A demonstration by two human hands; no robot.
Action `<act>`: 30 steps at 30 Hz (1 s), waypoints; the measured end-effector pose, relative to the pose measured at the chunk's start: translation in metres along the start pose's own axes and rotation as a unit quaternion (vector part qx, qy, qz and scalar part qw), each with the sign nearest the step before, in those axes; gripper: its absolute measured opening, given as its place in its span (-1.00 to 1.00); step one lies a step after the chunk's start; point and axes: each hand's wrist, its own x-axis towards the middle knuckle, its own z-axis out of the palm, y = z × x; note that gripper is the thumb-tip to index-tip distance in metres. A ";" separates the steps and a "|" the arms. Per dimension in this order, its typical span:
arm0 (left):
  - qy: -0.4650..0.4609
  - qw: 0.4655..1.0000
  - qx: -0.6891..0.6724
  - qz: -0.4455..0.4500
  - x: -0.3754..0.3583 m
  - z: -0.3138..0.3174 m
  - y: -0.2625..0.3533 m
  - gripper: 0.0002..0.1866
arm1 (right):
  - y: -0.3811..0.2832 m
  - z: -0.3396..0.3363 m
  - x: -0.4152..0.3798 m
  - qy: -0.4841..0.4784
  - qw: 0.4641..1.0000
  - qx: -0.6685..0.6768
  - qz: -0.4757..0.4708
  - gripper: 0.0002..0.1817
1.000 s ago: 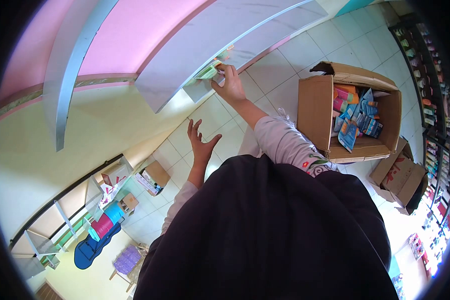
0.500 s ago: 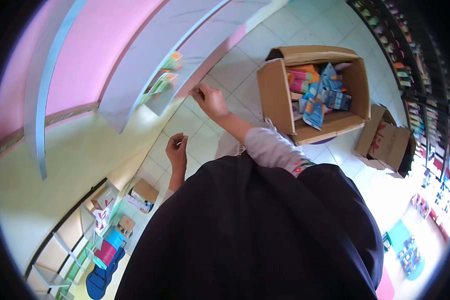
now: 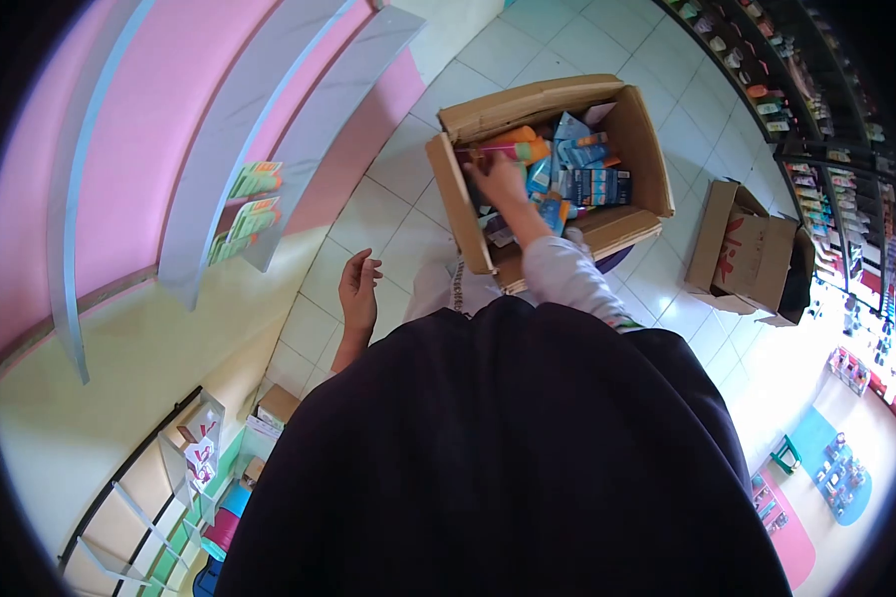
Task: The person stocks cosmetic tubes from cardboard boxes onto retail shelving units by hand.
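My right hand (image 3: pixel 501 185) reaches into the open cardboard box (image 3: pixel 453 204), at its left end. Its fingertips lie against or beside a pink and orange tube (image 3: pixel 524 149); their grip is blurred and partly hidden. Around the hand are blue pouches (image 3: pixel 573 129) and dark blue small boxes (image 3: pixel 599 187). My left hand (image 3: pixel 359 284) hovers over the floor tiles between the box and the wall shelves, fingers loosely bent and apart, with nothing in it. Green and orange packets (image 3: pixel 252 204) stand on a grey wall shelf (image 3: pixel 314 109) to the left.
To the right, a second open cardboard box (image 3: pixel 742 249) sits on the tiled floor (image 3: pixel 408 164). Full product racks (image 3: pixel 816 129) line the right side. A white shelf unit (image 3: pixel 134 517) stands at lower left, and a green stool (image 3: pixel 785 455) at lower right.
My right hand has moved right, from near the wall shelf into the cardboard box. The left hand has risen slightly and its fingers have loosened. The view has shifted, bringing the box further left.
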 end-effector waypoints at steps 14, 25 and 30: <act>-0.108 0.993 -0.053 0.005 -0.025 0.124 0.063 -0.72 | 0.001 -0.140 -0.058 0.069 0.909 0.393 0.123 -0.72; -0.070 0.950 -0.298 0.057 -0.010 0.201 0.105 -0.48 | -0.024 -0.147 -0.114 -0.204 0.635 0.714 0.212 -0.49; -0.010 0.958 -0.236 0.165 0.031 0.158 0.125 -0.57 | -0.013 -0.142 -0.089 -0.198 0.835 0.506 0.088 -0.41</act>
